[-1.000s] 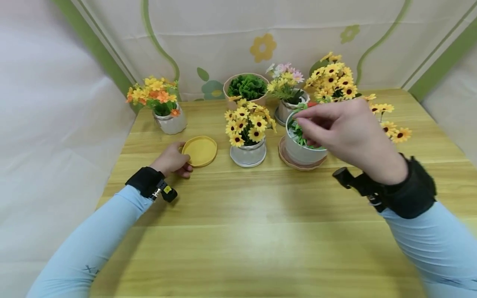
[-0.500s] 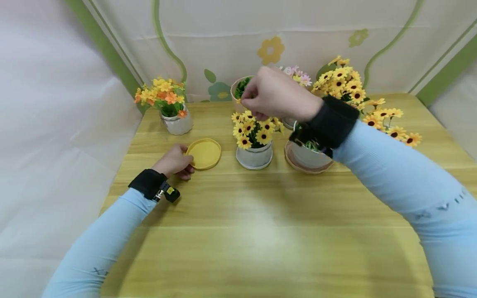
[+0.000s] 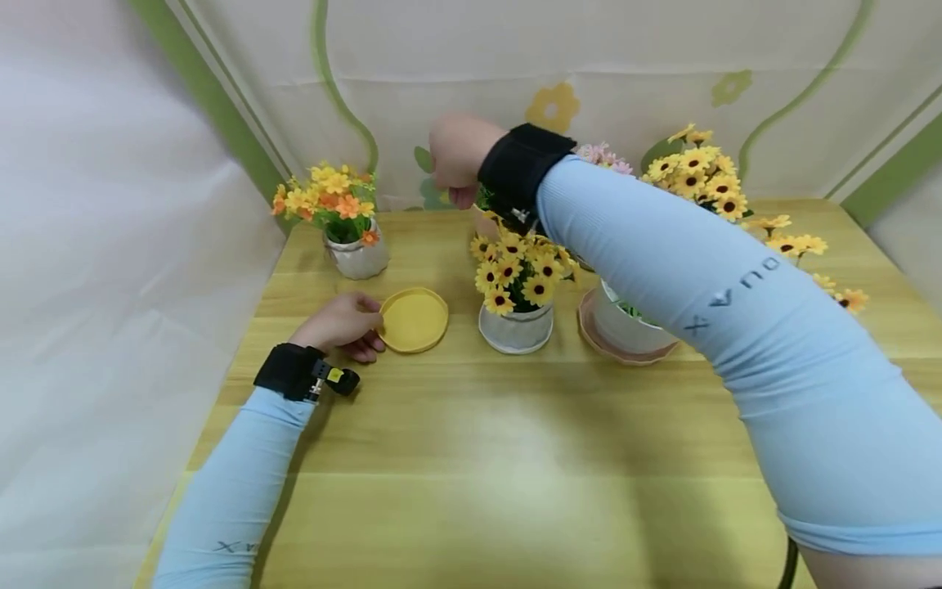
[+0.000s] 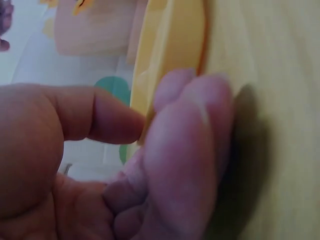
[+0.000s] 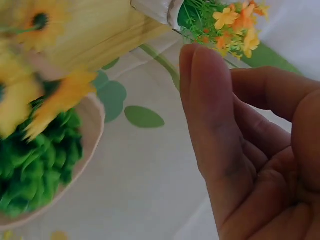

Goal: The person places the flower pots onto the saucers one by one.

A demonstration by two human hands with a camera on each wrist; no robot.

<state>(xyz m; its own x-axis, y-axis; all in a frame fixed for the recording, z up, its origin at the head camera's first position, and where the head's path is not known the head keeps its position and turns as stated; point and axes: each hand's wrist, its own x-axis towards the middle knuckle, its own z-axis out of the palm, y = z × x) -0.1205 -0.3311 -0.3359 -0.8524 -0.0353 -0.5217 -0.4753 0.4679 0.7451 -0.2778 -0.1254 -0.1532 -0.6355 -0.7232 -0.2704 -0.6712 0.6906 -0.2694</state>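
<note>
At the left of the table, a round yellow saucer lies with its near-left rim in the pinch of my left hand. The left wrist view shows thumb and fingers on the edge of that saucer. My right hand is raised over the back of the table. In the right wrist view its fingers are loosely bent with nothing between them. Beside it there stands a pinkish pot of green leaves, largely hidden by my wrist in the head view. A white pot with orange and yellow flowers stands behind the saucer.
Right of the saucer, yellow daisies grow from a white pot on a white saucer. A larger white pot sits on a pinkish saucer, partly under my right sleeve. More daisies stand at back right, before a cloth backdrop.
My right hand has swept left from over the larger white pot, past the daisies, to the back of the table. The left hand stays at the yellow saucer. The view has shifted slightly.
</note>
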